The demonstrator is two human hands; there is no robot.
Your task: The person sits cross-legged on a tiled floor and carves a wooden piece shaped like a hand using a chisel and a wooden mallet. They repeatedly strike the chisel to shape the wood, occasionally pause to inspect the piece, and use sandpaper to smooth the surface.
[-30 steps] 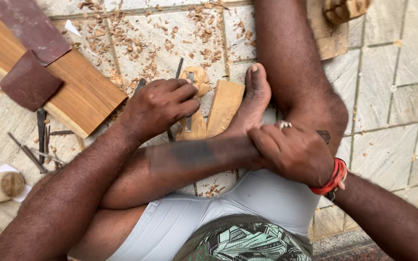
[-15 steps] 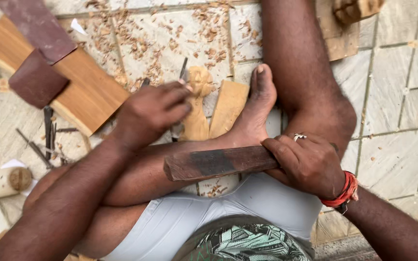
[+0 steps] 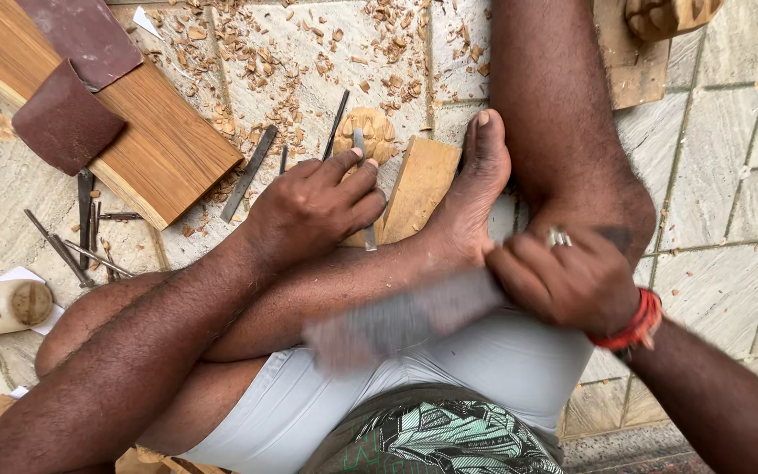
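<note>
Left hand (image 3: 318,206) grips chisel (image 3: 363,189) against carving (image 3: 366,132); right hand (image 3: 572,281) grips blurred mallet (image 3: 396,320).

Loose chisels (image 3: 81,237), plank (image 3: 160,149) crowd left; bare tiles (image 3: 730,184) open right.

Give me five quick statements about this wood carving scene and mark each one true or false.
1. The left hand holds a chisel against a small carved wooden piece. True.
2. The right hand is empty. False: it grips a dark mallet, blurred in the picture.
3. Wood chips lie scattered on the stone floor. True.
4. The sandpaper sheets lie on the person's lap. False: they rest on a wooden plank at upper left.
5. A red band sits on the left wrist. False: it is on the right wrist.
</note>
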